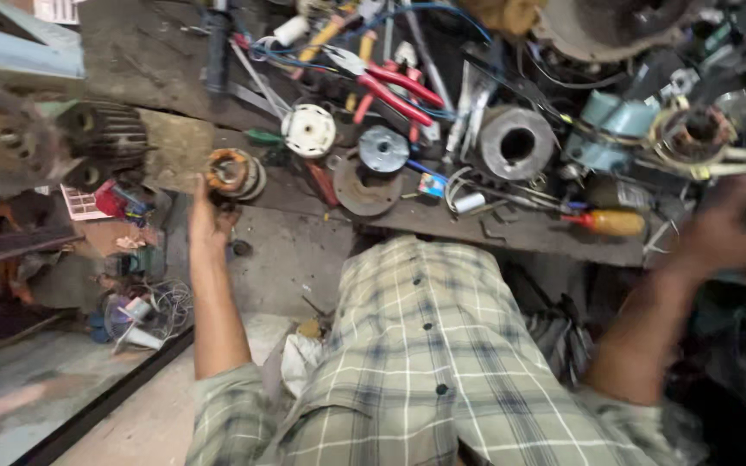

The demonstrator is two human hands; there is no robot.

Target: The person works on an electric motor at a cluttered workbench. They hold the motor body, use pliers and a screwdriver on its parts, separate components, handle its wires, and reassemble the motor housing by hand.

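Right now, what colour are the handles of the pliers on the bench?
Red; the pliers show best in the head view, near the top centre.

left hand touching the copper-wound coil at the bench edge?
Touching. The head view shows the left hand with fingertips against the lower left edge of the coil.

Bare bench edge (304,250) below tightly crowded motor parts (515,142)

I'm in a motor repair workshop. My grimy worktop (304,250) is heaped with red-handled pliers (395,86), a yellow-handled screwdriver (606,223), a copper-wound stator (233,173), a steel cylinder housing (516,142), round metal end caps and loose wires. At the left lies a ribbed black motor body (101,129) beside a rusty disc.
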